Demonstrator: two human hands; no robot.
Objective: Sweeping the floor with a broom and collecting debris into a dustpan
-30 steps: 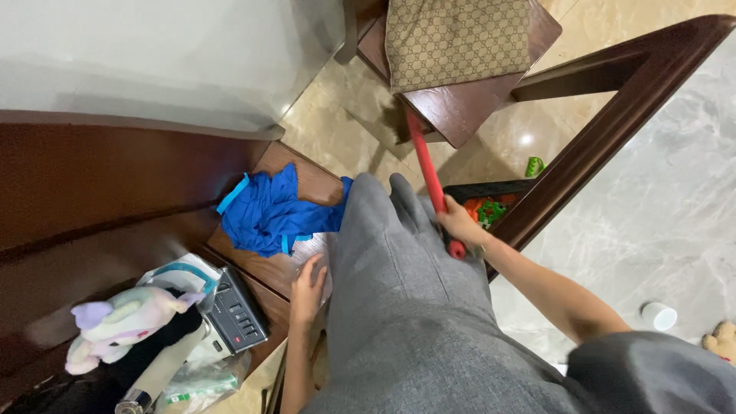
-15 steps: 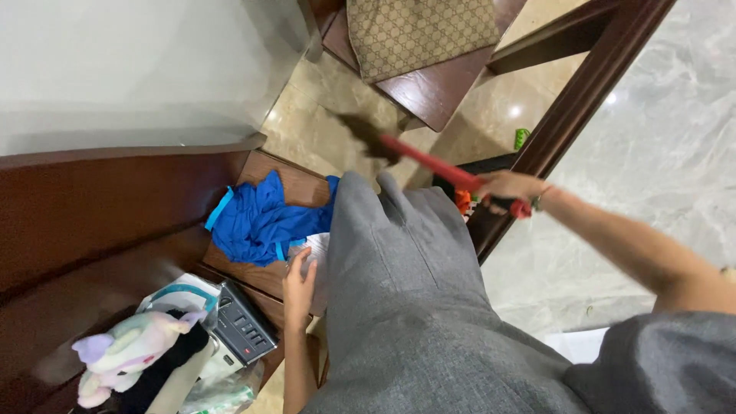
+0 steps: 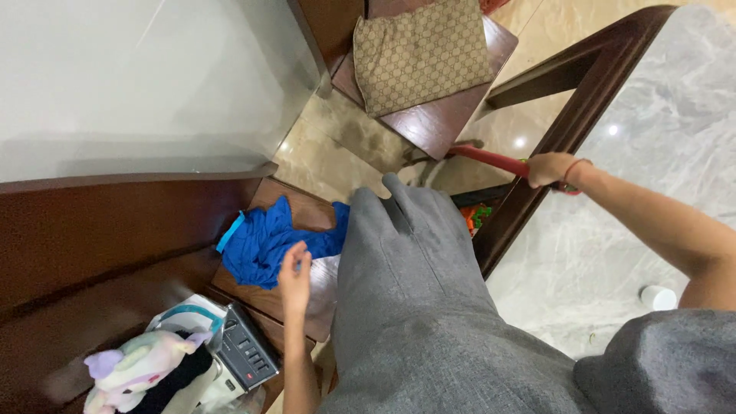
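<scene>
My right hand point(image 3: 548, 169) grips the end of a red-handled broom point(image 3: 491, 159) whose dark bristle end reaches under the wooden chair point(image 3: 445, 123), close to the tiled floor. My left hand point(image 3: 294, 270) hovers with fingers loosely apart over a wooden seat point(image 3: 295, 201), next to a crumpled blue cloth point(image 3: 268, 241) lying on it. My grey-trousered legs point(image 3: 414, 307) fill the middle of the view.
A patterned beige cushion point(image 3: 420, 50) lies on the chair. A glass-topped table point(image 3: 138, 77) is at left, a marble-topped one point(image 3: 659, 153) at right. A plush toy point(image 3: 138, 368) and a dark device with buttons point(image 3: 249, 353) sit lower left. A white cup point(image 3: 658, 297) stands on the floor.
My right hand swung the broom from pointing up along my leg to lying nearly level toward the chair, the hand moving right. My left hand rose slightly beside the blue cloth.
</scene>
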